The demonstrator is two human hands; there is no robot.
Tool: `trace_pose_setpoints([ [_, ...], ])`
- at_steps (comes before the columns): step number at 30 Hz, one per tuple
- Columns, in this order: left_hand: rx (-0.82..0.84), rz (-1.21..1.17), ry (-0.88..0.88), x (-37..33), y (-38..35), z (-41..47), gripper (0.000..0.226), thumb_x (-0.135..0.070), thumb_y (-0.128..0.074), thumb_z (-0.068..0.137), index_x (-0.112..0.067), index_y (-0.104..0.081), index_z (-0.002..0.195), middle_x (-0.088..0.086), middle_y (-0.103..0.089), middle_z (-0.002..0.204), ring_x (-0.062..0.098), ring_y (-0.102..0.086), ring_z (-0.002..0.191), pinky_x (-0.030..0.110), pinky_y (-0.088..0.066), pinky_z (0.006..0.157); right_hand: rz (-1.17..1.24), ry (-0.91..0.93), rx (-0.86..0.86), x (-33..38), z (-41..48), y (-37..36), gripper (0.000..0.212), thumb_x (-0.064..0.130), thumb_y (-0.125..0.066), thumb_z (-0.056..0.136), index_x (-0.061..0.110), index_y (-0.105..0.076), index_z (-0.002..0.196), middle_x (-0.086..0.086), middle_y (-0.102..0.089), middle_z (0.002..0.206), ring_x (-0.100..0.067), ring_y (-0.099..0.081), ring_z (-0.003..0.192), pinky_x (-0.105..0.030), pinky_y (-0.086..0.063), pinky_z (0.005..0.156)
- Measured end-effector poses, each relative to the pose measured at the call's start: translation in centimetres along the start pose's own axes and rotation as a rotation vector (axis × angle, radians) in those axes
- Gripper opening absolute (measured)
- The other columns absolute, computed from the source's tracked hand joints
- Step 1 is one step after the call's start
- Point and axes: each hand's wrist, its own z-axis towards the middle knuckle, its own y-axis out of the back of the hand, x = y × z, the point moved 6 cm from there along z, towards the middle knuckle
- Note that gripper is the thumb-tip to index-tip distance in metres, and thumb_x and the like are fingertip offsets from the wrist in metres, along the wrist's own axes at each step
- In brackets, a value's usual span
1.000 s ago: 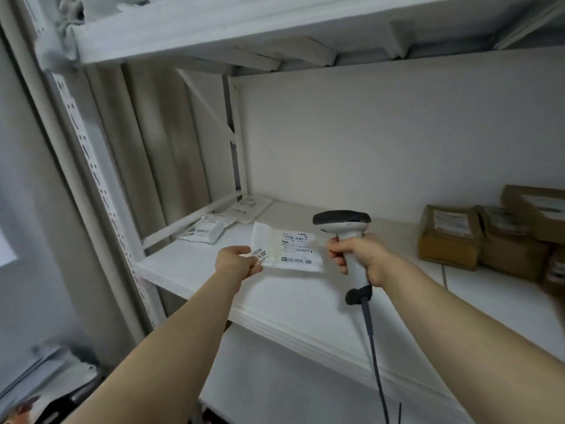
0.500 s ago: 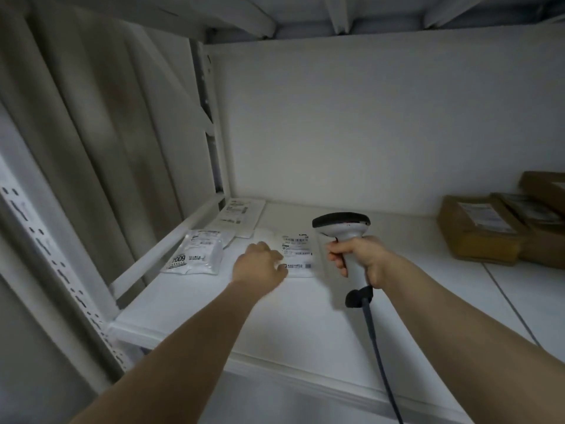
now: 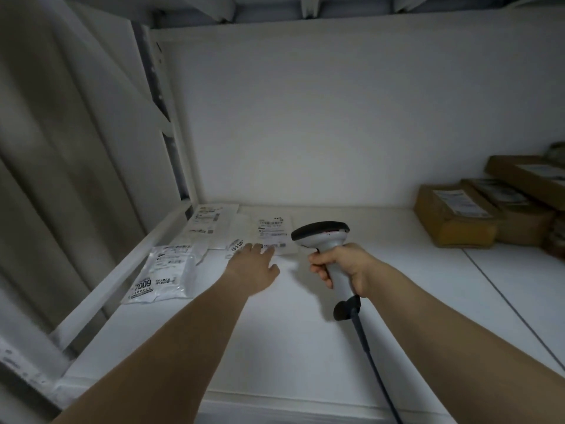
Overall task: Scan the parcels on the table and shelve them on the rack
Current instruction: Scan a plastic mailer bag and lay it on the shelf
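Observation:
A flat white parcel [image 3: 269,231] with a printed label lies on the white rack shelf [image 3: 290,347], near the back wall. My left hand [image 3: 253,267] lies flat with straight fingers, its fingertips on the parcel's near edge. My right hand [image 3: 342,264] grips the handle of a white barcode scanner [image 3: 324,240] with a dark head, held upright just right of the parcel; its cable hangs down toward me.
Two more white parcels lie to the left: a padded one [image 3: 165,273] marked 7009 and a flat one [image 3: 211,218] in the back corner. Brown cardboard boxes [image 3: 458,215] stand at the right. A rack post [image 3: 171,117] and rail bound the left side.
My left hand carried the white parcel onto the shelf, laid it flat near the back and opened over it. The view moved in closer. My right hand kept hold of the scanner.

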Motion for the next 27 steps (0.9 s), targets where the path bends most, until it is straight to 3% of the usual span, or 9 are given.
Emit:
trace_pose_setpoints([
  [2,-0.021,-0.027,-0.016,-0.4,-0.2,0.5,0.054,-0.04,-0.031,0.1,-0.013,-0.033,0.147,0.015,-0.031,0.148,0.03,-0.034,0.132,0.039,-0.033,0.107,-0.007,-0.014,-0.004,-0.1,0.0,0.2,0.007,0.0,-0.071,0.079,-0.001,-0.066,0.083,-0.01,-0.065,0.062,-0.014,-0.054,0.044,-0.022,-0.043,0.042],
  [7,0.012,0.019,0.018,0.2,-0.9,2.5,0.058,-0.038,-0.028,0.101,-0.011,-0.021,0.151,0.016,-0.026,0.153,0.031,-0.023,0.14,0.04,-0.023,0.114,0.012,-0.022,-0.011,0.1,0.4,0.4,0.007,0.001,-0.071,0.08,0.0,-0.064,0.082,-0.009,-0.065,0.06,-0.013,-0.053,0.043,-0.022,-0.043,0.041],
  [11,0.051,0.008,0.061,0.5,-1.0,3.7,0.053,-0.037,-0.028,0.1,-0.011,-0.029,0.145,0.015,-0.033,0.147,0.032,-0.036,0.128,0.038,-0.034,0.103,0.004,-0.039,0.004,0.1,0.5,0.4,0.008,0.001,-0.072,0.08,0.001,-0.064,0.082,-0.008,-0.065,0.06,-0.012,-0.053,0.044,-0.022,-0.043,0.041],
  [16,0.089,-0.005,0.091,0.9,-1.2,5.0,0.052,-0.033,-0.026,0.101,-0.008,-0.027,0.147,0.022,-0.031,0.142,0.037,-0.035,0.124,0.041,-0.035,0.1,-0.002,-0.041,-0.012,0.0,0.5,0.7,0.007,0.001,-0.071,0.08,0.001,-0.064,0.083,-0.008,-0.064,0.061,-0.012,-0.053,0.043,-0.021,-0.043,0.042],
  [22,-0.034,-0.093,0.091,0.0,-0.2,4.6,0.06,-0.037,-0.03,0.101,-0.009,-0.017,0.152,0.021,-0.025,0.15,0.034,-0.031,0.133,0.038,-0.032,0.105,0.016,-0.027,-0.035,0.4,-0.3,1.3,0.007,0.002,-0.07,0.081,0.002,-0.064,0.083,-0.007,-0.064,0.061,-0.012,-0.053,0.044,-0.021,-0.044,0.042],
  [27,-0.078,-0.082,-0.024,-4.8,2.1,3.2,0.049,-0.038,-0.032,0.099,-0.007,-0.047,0.135,0.018,-0.044,0.135,0.032,-0.042,0.122,0.037,-0.038,0.097,0.012,-0.004,-0.079,0.3,-3.2,3.7,0.007,0.002,-0.07,0.082,0.001,-0.063,0.084,-0.008,-0.064,0.063,-0.012,-0.052,0.044,-0.021,-0.043,0.042],
])
